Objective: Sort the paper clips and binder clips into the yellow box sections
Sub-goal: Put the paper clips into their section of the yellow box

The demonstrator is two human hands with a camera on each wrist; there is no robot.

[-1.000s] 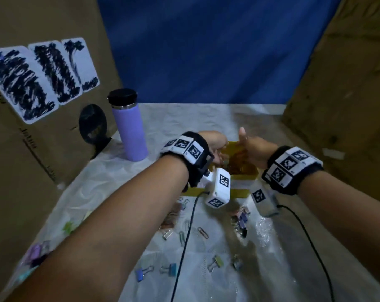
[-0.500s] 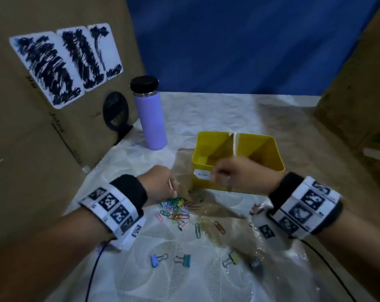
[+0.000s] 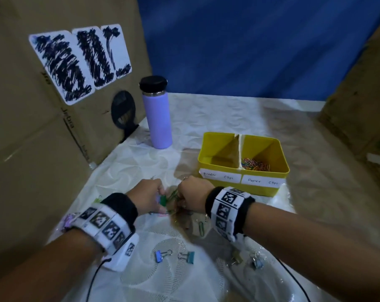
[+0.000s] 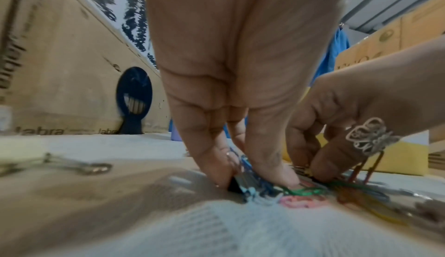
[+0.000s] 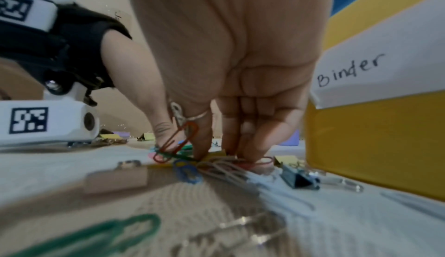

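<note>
The yellow box has a left section labelled Binder Clips, which looks bare, and a right one labelled Paper Clips holding coloured paper clips. In front of it lies a loose pile of paper clips. My left hand reaches down at the pile's left side and pinches what looks like a small binder clip. My right hand pinches a bunch of paper clips at the pile's right side. The two hands almost touch.
Several binder clips lie nearer me, and a dark one sits by the box front. A green paper clip lies under my right wrist. A purple bottle stands at back left. Cardboard walls close both sides.
Both hands have come back from over the yellow box and dropped onto the pile in front of it. They now pinch clips there.
</note>
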